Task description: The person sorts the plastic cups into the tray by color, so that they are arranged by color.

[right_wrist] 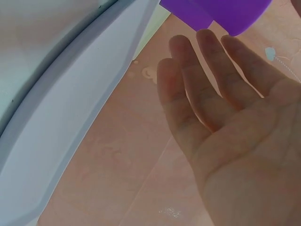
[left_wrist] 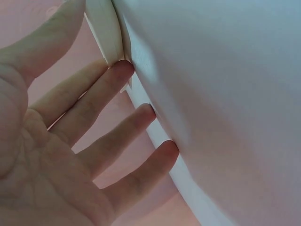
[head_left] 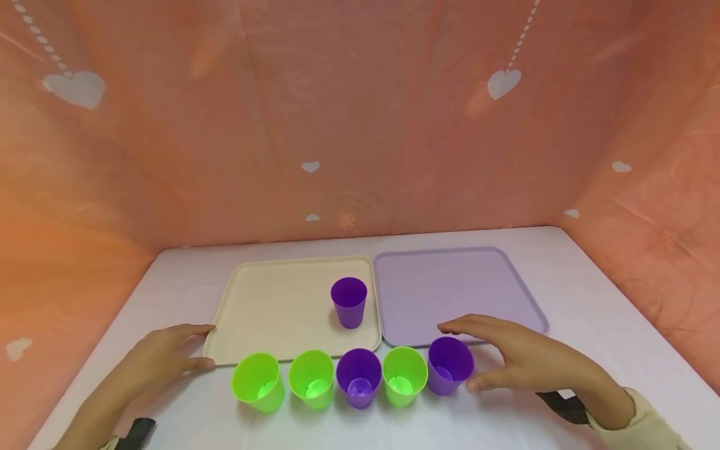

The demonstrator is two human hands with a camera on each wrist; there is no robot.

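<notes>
Neither grip has closed on anything: the right hand [head_left: 529,359] is spread, released, fingers arched over the end purple cup [head_left: 449,365], thumb low beside it, fingertips just at its wall in the wrist view; the left hand [head_left: 163,357] lies flat, fingertips touching the cream tray [head_left: 270,312] at its near corner. On the worktop [head_left: 590,294] sits a lilac tray [head_left: 450,287] beside the cream one, which carries a lone purple cup [head_left: 349,302]. Five cups stand in a tight row along the near edge. Risk, to my eye: these light cups almost touch, so a clumsy closing could knock the green cup [head_left: 404,376] next door, or tip the purple one before it's held.
</notes>
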